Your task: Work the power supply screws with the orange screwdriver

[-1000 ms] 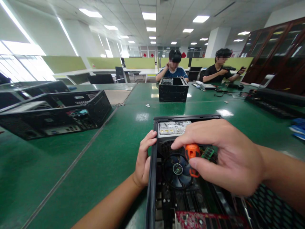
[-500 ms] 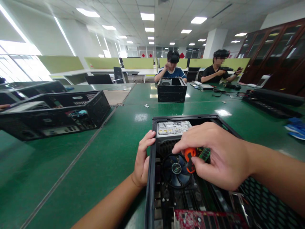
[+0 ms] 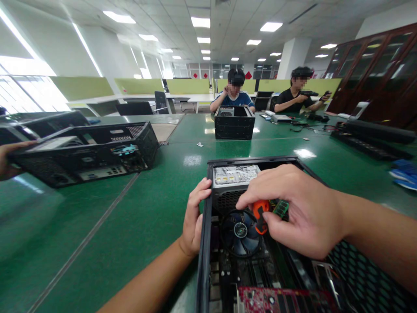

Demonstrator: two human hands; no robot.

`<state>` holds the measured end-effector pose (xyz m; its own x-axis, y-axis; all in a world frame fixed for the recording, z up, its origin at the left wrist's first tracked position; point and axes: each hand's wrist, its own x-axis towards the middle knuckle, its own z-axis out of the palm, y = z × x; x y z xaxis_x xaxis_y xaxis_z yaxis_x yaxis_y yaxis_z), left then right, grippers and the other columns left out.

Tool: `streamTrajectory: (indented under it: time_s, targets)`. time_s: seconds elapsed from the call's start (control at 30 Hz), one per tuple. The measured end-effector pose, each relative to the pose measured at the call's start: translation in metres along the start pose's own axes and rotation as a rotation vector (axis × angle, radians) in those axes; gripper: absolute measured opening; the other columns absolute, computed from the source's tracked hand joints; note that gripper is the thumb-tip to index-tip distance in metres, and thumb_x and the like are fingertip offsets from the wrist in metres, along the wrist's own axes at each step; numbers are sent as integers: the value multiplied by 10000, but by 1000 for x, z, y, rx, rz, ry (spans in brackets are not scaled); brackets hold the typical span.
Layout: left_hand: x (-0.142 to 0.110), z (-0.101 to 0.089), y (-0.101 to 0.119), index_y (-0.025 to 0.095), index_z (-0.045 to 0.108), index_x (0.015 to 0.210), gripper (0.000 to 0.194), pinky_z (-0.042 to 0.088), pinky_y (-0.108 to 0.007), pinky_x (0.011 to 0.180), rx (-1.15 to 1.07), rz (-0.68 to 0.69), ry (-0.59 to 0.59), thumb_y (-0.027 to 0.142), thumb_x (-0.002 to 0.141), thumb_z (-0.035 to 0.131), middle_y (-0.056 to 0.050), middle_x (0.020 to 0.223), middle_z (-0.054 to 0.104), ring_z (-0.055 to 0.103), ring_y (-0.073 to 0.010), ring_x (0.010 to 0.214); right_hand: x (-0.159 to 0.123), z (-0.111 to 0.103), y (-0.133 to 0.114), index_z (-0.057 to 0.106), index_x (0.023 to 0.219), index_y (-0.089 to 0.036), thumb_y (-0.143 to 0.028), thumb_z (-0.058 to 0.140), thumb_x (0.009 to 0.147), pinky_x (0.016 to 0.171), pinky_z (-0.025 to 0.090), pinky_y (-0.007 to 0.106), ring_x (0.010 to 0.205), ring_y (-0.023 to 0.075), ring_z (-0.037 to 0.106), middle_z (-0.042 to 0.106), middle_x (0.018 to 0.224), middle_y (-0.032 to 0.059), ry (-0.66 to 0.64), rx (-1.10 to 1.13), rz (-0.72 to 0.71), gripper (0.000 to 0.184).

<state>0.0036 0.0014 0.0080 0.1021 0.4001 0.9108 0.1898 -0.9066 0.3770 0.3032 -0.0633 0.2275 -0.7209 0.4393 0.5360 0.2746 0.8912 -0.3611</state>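
Observation:
An open black computer case (image 3: 203, 248) lies in front of me on the green table. My left hand (image 3: 193, 219) holds its left edge, fingertips over the rim. Inside the case, my right hand (image 3: 298, 213) grips an orange-and-black screwdriver handle (image 3: 260, 219) between thumb and fingers; the handle points downward and its tip is hidden. Just left of it is a round cooling fan (image 3: 240, 230). A green memory stick (image 3: 280, 209) shows behind my thumb. The power supply (image 3: 236, 175) fills the far left corner, and a red circuit card (image 3: 276, 300) sits at the near end.
Another black case (image 3: 107, 161) is on the left, with a person's hand (image 3: 11, 158) on it. A case (image 3: 233, 127) stands across the table before a seated person (image 3: 233, 93). Another person (image 3: 298, 93) holds a dark tool. Blue items (image 3: 405, 174) lie at the right.
The case on the left has shifted right and turned slightly, and more of the other person's hand shows on it. My own hands and the screwdriver have hardly moved.

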Motion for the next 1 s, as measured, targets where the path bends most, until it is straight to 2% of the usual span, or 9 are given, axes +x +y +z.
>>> streamTrajectory:
  time_s: [0.23,0.4,0.57,0.73,1.0]
  targets:
    - [0,0,1,340,729,1790,518,627,-626,1496,3,8,-14,433,1280,723,-140,1823,812,753,-365,1777,0,0,-1,957,1060,-142,-125,655,805,737,667,339,701,217,798,928,863,62,-7,19,-24,396]
    - [2,1,1,338,727,1797,527,619,-587,1509,-4,26,-13,409,1275,730,-131,1822,813,754,-346,1777,1,0,0,951,1028,-179,-138,669,786,723,668,337,686,218,790,925,845,50,2,17,-26,374]
    - [2,1,2,336,729,1793,523,627,-618,1499,5,19,-16,423,1278,719,-137,1817,817,761,-360,1768,-1,-1,0,961,1032,-164,-136,657,790,731,670,332,686,216,798,930,850,53,1,17,-25,389]
    - [3,1,3,315,714,1811,531,583,-540,1536,-9,30,-24,394,1286,711,-135,1841,799,733,-323,1801,-2,0,-1,970,1032,-138,-135,637,789,720,664,320,680,208,785,926,844,60,21,8,-23,413]
    - [3,1,3,322,729,1792,521,605,-578,1514,0,23,-20,427,1282,717,-139,1825,813,750,-345,1785,0,0,-1,971,1008,-117,-114,618,796,747,681,320,704,213,820,941,869,69,15,12,-43,412]
